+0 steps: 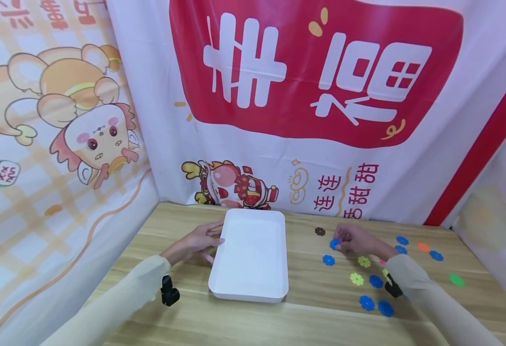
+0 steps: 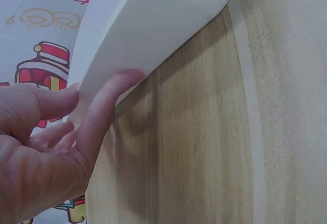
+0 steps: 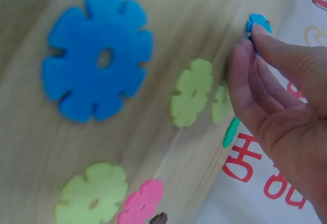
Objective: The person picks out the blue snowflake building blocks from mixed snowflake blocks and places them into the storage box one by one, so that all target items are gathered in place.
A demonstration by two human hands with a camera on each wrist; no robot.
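Locate white tray (image 1: 254,259) on tabletop (image 1: 304,322), left of center, back short side close to the back edge. Read long axis as running from the back edge toward the front, roughly square to the back edge.

Note left hand (image 1: 196,240) as nearer to white tray: touching the left long wall from outside, digits relaxed and spread, not wrapped round it. Note right hand (image 1: 356,239) as farther: well apart from the right long wall, grip narrow, pinching blue flower-shaped disc (image 1: 334,244) between thumb and fingers. Cannot tell whether clear of tabletop or in contact with it.

Key relation: from blue flower-shaped disc, white tray directly to the left, right long wall turned toward the disc and reaching past it both backward and forward. Judge shortest line between the two as sideways, near parallel to the back edge, meeting the right rim rather than a short end.

Observe brown disc (image 1: 319,231) just beside the pinch on the back-edge side, second blue disc (image 1: 328,260) on the front side. Toward the right edge: orange disc (image 1: 423,247) and green disc (image 1: 456,279).
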